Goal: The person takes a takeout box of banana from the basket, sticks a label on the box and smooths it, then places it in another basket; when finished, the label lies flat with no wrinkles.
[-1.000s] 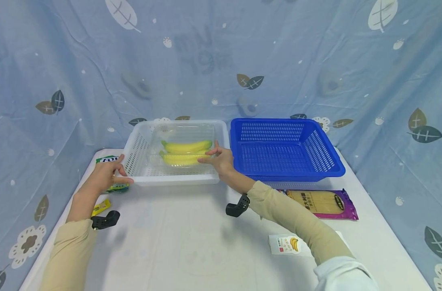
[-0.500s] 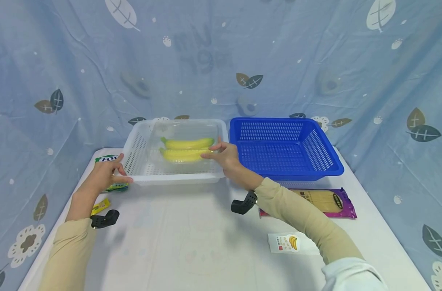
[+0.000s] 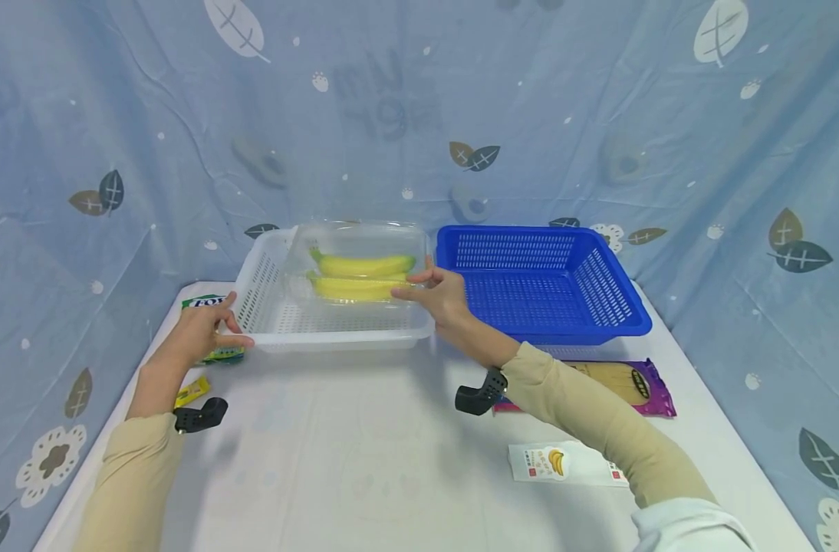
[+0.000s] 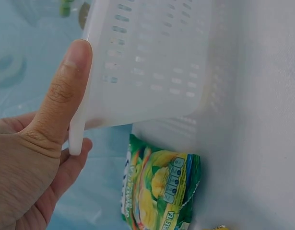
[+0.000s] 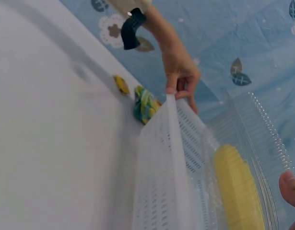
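My left hand grips the left front corner of a white plastic basket; in the left wrist view its thumb lies along the rim with fingers beneath. With thumb and fingers, my right hand pinches the right side of a clear plastic box. Two yellow bananas with greenish ends show through its wall. The box is raised at the basket's mouth, its back edge overlapping the basket's rear rim in the head view. In the right wrist view, a ridged clear edge runs beside the right thumb.
A blue basket stands right of the white one. A purple noodle packet and a white banana-print packet lie at right. Green packets and a small yellow packet lie at left. Patterned curtain surrounds the table.
My right hand has moved right and slightly back, bringing the clear box and bananas up and rightward within the basket. My left hand has stayed on the basket corner.
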The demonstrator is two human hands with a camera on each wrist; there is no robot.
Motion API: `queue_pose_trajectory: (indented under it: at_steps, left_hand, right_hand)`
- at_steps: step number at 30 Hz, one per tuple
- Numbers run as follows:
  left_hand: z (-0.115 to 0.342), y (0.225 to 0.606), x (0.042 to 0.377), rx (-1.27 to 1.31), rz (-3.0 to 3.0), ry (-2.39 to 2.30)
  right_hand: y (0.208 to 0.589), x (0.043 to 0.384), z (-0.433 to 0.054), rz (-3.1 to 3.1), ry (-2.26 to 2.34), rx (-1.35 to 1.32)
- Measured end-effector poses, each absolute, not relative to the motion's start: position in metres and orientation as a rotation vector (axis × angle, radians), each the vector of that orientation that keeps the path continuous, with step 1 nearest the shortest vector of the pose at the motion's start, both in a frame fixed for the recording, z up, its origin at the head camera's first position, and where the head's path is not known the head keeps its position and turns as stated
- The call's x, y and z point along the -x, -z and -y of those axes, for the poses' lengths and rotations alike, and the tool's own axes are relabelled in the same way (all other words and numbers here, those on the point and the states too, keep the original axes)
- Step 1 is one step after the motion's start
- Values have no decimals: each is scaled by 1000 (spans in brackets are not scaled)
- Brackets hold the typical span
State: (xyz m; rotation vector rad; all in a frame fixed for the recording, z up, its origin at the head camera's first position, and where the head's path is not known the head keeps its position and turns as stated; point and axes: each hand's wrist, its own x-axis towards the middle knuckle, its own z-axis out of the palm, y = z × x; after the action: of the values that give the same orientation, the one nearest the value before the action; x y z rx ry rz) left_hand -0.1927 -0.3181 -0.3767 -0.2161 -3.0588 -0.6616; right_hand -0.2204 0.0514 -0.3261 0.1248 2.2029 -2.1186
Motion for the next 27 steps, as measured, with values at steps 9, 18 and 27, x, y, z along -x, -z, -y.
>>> queue_pose_trajectory:
  at_steps: [9,18,27]
  left_hand:
    - [318,377,193,196,3075,652]
    - [317,376,194,188,3098,648]
    - [316,376,193,205,3086,637]
  right_hand:
    - [322,208,-60,-2172,2169,-56]
    - [319,195,-66,-2208,2099,-71]
    - [318,182,-73,-2193,2107,-89]
